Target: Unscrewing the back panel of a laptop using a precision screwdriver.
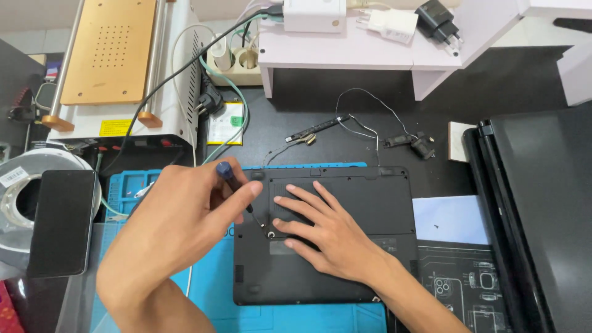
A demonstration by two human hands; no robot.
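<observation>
A small black laptop [382, 203] lies bottom side up on a blue work mat [216, 296]. My left hand [179, 222] holds a blue-handled screwdriver [226, 171], its tip set on a screw [271, 234] at the corner of a panel in the laptop's underside. My right hand [324, 231] lies flat on that panel with its fingers spread, the fingertips close to the screw.
A white machine with a tan perforated plate [111, 49] stands at the back left. A dark phone [61, 222] lies on a reel at the left. Loose thin cables [357, 126] lie behind the laptop. A second black laptop [542, 209] sits at the right. Chargers [394, 23] rest on a white shelf.
</observation>
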